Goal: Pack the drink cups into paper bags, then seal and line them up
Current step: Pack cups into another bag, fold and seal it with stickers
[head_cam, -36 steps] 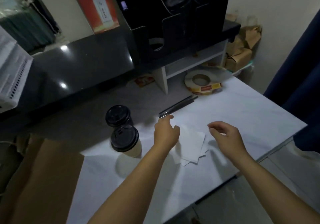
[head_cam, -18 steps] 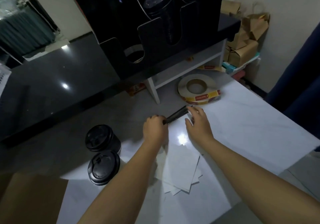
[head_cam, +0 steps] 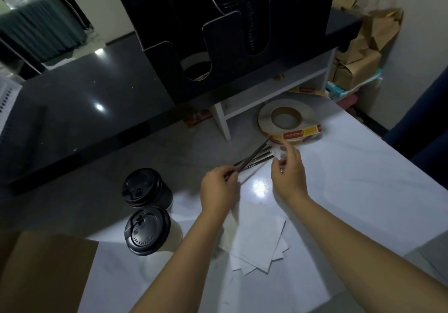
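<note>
Two drink cups with black lids stand left of my arms on the white counter [head_cam: 363, 191]: the near cup [head_cam: 148, 231] and the far cup [head_cam: 144, 188]. My left hand [head_cam: 218, 186] pinches the near end of a dark straw [head_cam: 252, 155], which rises off a small bundle of wrapped straws [head_cam: 260, 158]. My right hand [head_cam: 288, 169] hovers at the bundle's far end, fingers loosely curled, and I see nothing gripped in it. A brown paper bag [head_cam: 43, 271] lies flat at the lower left. White napkins [head_cam: 257, 242] lie under my forearms.
A roll of sticker labels [head_cam: 288, 123] lies behind the straws. A white shelf [head_cam: 274, 89] carries a black cup and lid dispenser [head_cam: 218, 29]. Crumpled brown bags [head_cam: 363, 51] pile at the back right. The black countertop [head_cam: 72, 118] runs along the left.
Both hands moved forward from the napkins to the straws. My left hand took hold of one straw and lifted its far end. The camera leaned in closer.
</note>
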